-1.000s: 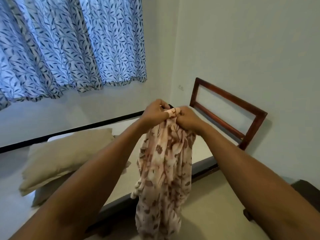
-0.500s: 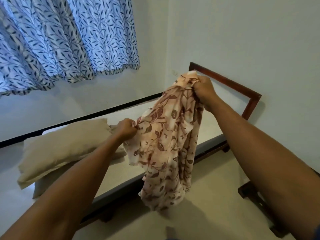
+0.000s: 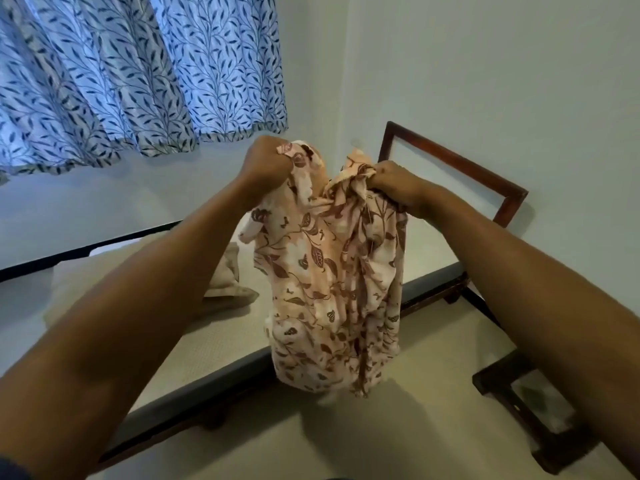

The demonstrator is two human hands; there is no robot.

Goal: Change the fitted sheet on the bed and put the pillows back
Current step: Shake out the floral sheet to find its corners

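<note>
Both hands are fisted on the floral sheet [image 3: 332, 271], the left hand [image 3: 265, 161] and right hand [image 3: 394, 183] gripping bunched top edges, the rest hanging above the bed's [image 3: 221, 341] near edge. Still bunched, it may open twisted, and the hem could drag the floor [image 3: 398, 427].

Pillow [image 3: 228, 271] mostly behind left forearm; sheet [image 3: 332, 289] hides mattress middle; stool [image 3: 530, 410] partly behind right arm.

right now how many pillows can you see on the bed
1 for sure: a beige pillow on the mattress, mostly behind the left forearm. Another may lie hidden beneath it.
</note>
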